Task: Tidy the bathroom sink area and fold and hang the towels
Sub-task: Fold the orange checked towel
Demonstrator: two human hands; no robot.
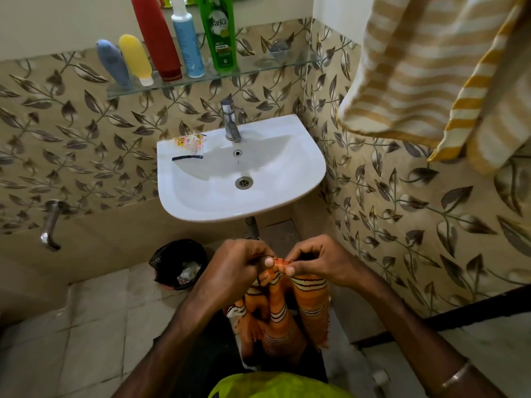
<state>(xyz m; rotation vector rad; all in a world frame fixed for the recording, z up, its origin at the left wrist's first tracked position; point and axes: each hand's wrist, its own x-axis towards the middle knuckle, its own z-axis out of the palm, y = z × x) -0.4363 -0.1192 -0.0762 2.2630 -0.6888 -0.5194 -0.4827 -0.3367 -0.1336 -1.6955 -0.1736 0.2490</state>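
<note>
Two hands meet in front of the person's body, below the sink, both forearms angled inward from the lower corners of the view. The left hand (242, 261) has its fingers curled over and its thumb pressed forward, pinching the top edge of the orange striped towel (283, 308). The right hand (314, 262) mirrors it, thumb and curled fingers pinching the same edge just beside the left thumb, so the two grips almost touch. A metal bangle (457, 376) sits on the right forearm. The towel hangs down from the fingers in loose folds, bunched rather than spread.

Beyond the fingertips stands the white sink (241, 202), with a chrome tap (231, 120) at its back. On its rim, left of the tap, lie small sachets (189, 141) and a dark thin strip (186, 158). Above that, a glass shelf (258, 70) carries bottles: blue-grey, yellow, red, light blue and green. To the left of the hands, on the tiled floor, is a bin lined with a black bag (179, 262). Up to the right of the fingers hangs a beige striped towel (431, 70). Leaf-patterned tiles cover the walls.
</note>
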